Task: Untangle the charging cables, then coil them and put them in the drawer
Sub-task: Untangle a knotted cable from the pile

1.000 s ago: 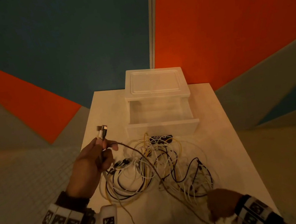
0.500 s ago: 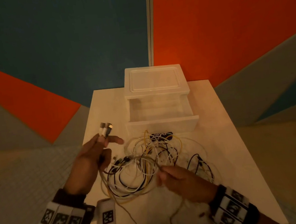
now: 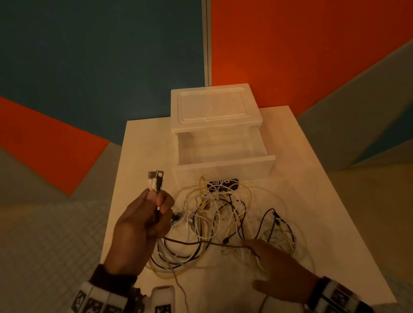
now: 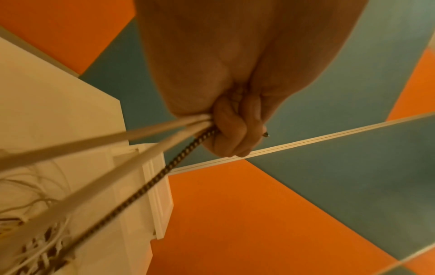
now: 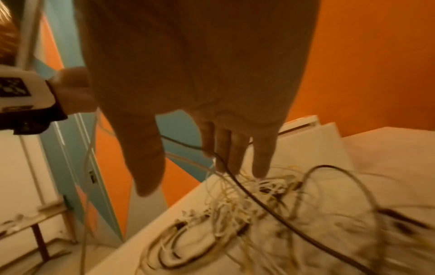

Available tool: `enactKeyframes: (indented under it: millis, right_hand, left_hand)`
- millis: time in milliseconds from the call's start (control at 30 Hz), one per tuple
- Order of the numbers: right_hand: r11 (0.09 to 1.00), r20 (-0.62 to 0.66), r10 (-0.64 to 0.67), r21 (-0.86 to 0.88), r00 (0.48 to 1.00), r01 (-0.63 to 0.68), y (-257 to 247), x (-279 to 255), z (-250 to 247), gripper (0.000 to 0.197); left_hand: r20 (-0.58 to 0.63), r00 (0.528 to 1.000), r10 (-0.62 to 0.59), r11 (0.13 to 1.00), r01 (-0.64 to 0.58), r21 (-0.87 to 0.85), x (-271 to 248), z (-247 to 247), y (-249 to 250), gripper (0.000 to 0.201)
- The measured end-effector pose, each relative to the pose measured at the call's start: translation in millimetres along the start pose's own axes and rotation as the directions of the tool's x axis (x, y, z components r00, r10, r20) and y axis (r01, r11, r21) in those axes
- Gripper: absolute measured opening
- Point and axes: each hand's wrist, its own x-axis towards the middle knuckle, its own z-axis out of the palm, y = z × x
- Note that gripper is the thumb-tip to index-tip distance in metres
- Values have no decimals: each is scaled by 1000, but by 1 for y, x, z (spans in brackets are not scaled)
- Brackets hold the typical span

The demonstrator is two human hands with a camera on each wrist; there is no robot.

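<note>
— Head view: where is the tangle of cables [image 3: 224,222]?
— On the table [image 3: 317,246], in front of the open drawer [image 3: 222,154], between both hands. One dark cable [image 3: 190,242] runs sideways from the left hand [image 3: 141,230] toward the right.
— And the hands?
— The left one grips three plug ends [image 3: 155,180], raised. The right hand [image 3: 280,267] is nearer the heap, fingers [image 5: 261,158] straight, touching strands, grasping nothing.

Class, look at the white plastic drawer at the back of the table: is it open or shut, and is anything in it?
Open: the white plastic drawer is pulled forward from its box. It looks empty, with bare translucent walls.
</note>
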Motion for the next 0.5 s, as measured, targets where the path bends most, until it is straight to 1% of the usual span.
enactKeyframes:
  millis: [67,100,133,167,233,267,300,333,367,400,433,467,500]
  right_hand:
    - [985,-31,-88,149,996,92,-26,22,3,101]
    - [975,-20,-116,187,993,118,-35,32,8,104]
    - [975,46,-110,197,993,99,-43,38,9,98]
    - [978,141,-103,195,985,74,-43,45,16,85]
    - [992,339,-51,129,939,7,-40,49,35,53]
    - [996,411,-40,92,911,2,-38,44,42,42]
    - [996,457,-40,84,889,2,-25,44,53,35]
    - [998,501,-2,60,865,-33,-22,36,53,27]
    - [996,519,-13,79,855,-33,-13,31,57,22]
    - [994,550,22,75,835,-76,-9,23,51,25]
    - [992,575,54,62,816,-109,8,17,52,30]
    - [989,599,101,26,795,-145,8,5,43,36]
    - [984,579,111,48,808,-170,20,-1,42,42]
  left_hand:
    - [16,1000,-1,1000,1,-8,0,6,1,21]
    - [22,1000,-3,1000,3,-8,-1,9,1,20]
    - [26,1000,-2,1000,2,-11,-1,10,1,20]
    - [26,1000,2,1000,-2,-17,-1,11,1,21]
    - [12,1000,21,999,-21,-33,-2,10,2,21]
    - [0,1000,32,999,-31,-43,-2,8,4,20]
    - [-10,999,42,998,-42,-52,-3,5,5,19]
    - [-16,999,50,997,-51,-58,-3,2,5,18]
    - [-20,998,54,997,-55,-61,-4,0,5,18]
    - [-27,998,51,997,-53,-61,-5,-2,5,19]
    - [-36,998,45,997,-47,-59,-7,-3,3,21]
    - [-45,998,39,998,-41,-55,-8,-4,1,23]
    - [-56,998,35,998,-38,-51,-10,-5,-1,25]
